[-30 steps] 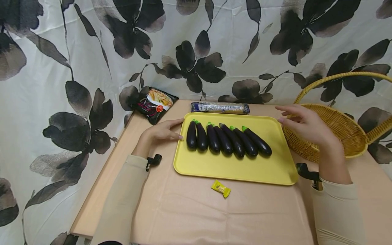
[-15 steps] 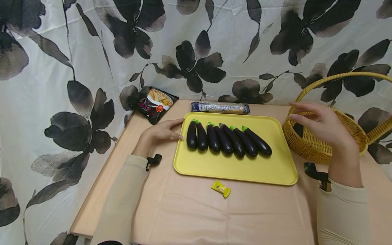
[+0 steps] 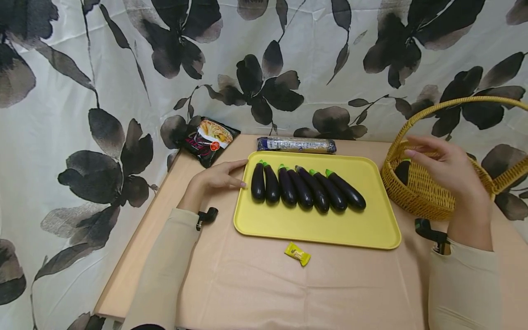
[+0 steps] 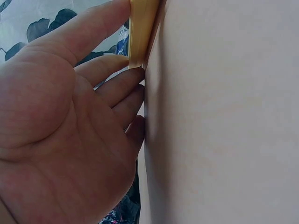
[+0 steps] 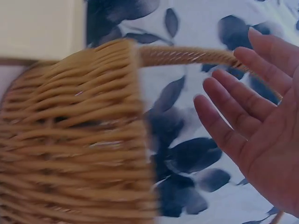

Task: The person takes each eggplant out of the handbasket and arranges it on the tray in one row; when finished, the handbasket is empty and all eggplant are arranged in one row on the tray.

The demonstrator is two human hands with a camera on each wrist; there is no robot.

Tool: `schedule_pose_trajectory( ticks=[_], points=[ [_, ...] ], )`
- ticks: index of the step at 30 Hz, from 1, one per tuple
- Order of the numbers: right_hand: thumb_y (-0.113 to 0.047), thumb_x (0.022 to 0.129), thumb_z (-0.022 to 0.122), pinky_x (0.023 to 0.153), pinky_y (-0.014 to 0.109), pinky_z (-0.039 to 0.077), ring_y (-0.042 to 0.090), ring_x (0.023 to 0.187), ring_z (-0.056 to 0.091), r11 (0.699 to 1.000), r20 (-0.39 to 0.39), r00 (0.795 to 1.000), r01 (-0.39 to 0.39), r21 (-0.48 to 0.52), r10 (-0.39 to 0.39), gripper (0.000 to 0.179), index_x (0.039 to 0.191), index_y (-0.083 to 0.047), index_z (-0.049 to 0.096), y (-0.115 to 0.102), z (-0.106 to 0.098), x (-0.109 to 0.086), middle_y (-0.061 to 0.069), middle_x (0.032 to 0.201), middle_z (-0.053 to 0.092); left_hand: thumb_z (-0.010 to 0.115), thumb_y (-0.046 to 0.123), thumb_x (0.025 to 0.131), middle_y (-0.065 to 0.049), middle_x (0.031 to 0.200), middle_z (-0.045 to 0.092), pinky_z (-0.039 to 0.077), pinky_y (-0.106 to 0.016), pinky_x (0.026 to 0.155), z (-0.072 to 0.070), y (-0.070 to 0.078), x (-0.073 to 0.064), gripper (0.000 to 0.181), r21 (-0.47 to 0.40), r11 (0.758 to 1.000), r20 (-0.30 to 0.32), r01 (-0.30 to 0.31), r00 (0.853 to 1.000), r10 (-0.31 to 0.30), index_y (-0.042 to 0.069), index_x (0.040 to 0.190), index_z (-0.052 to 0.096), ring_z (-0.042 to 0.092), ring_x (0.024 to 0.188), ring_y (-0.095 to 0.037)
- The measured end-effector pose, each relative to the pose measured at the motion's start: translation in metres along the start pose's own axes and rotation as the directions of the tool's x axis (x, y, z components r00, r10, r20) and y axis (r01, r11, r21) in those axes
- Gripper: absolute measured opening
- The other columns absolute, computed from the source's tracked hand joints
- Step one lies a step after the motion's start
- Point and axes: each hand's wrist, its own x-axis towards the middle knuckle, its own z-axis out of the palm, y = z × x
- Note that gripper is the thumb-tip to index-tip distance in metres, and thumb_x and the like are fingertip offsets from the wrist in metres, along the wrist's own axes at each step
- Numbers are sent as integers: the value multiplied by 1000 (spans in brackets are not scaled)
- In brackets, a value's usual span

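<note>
Several dark purple eggplants with green stems, one of them this eggplant [image 3: 347,190], lie in a slanting row on a yellow tray [image 3: 313,229]. My left hand [image 3: 218,178] rests at the tray's left edge. In the left wrist view, the thumb and fingertips of my left hand [image 4: 74,107] touch the tray's side [image 4: 142,32], fingers loosely straight. My right hand [image 3: 447,169] hovers over a wicker basket [image 3: 425,204] and holds nothing. The right wrist view shows its fingers [image 5: 233,112] spread beside the basket wall [image 5: 79,140]. Another eggplant [image 3: 402,172] lies inside the basket at its left.
A black food packet [image 3: 212,141] lies at the back left of the table. Behind the tray is a blue and silver wrapped roll [image 3: 297,145]. A small yellow wrapped candy [image 3: 297,254] lies in front of the tray. The basket's handle [image 3: 453,104] arches above it.
My right hand has moved right, from the basket's left rim to over its middle. The eggplant inside the basket has come into view. My left hand and the tray have stayed still.
</note>
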Motion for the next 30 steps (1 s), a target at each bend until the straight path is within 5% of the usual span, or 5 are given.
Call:
schedule_pose_trajectory(
  ticks=[4, 9, 13, 17, 30],
  points=[
    [-42, 104, 62, 70, 7, 43, -4, 98, 50, 999, -23, 999, -32, 28, 33, 51, 150, -20, 58, 16, 6, 4, -25, 116, 58, 84, 48, 86, -2, 172, 28, 12, -48, 133, 0, -1, -1, 98, -4, 1000, 1, -3, 1000, 3, 23, 165, 32, 15, 162, -25],
    [-50, 105, 55, 70, 12, 44, 6, 103, 51, 990, -16, 990, -138, 19, 138, 64, 156, -12, 49, 33, 16, 11, 5, 135, 58, 84, 48, 86, -1, 172, 28, 13, -47, 133, -1, -1, -2, 98, -18, 1000, 5, -9, 1000, 9, 22, 166, 31, 16, 162, -24],
    [-55, 106, 46, 97, 49, 54, 43, 133, 48, 976, 53, 974, -219, -15, 220, 74, 163, -9, 34, 43, 21, 14, 30, 157, 41, 84, 48, 86, 0, 172, 28, 13, -46, 133, -1, -2, -2, 99, -27, 1000, 6, -10, 1000, 10, 22, 166, 31, 16, 162, -23],
    [-53, 109, 39, 110, 83, 24, 64, 147, 20, 972, 160, 960, -223, -70, 231, 75, 165, -5, 24, 52, 22, 14, 38, 163, 24, 84, 47, 86, -1, 172, 28, 13, -47, 133, -1, -2, -2, 98, -22, 1000, 7, -15, 1000, 15, 22, 166, 31, 16, 162, -23],
    [-46, 113, 30, 110, 83, 23, 67, 143, 21, 960, 292, 922, -206, -188, 254, 70, 165, -1, 17, 61, 33, 10, 45, 158, 24, 83, 48, 87, 1, 172, 28, 13, -46, 133, 0, -4, -4, 97, -12, 1000, 9, -21, 1000, 21, 23, 166, 31, 15, 162, -22]
  ],
)
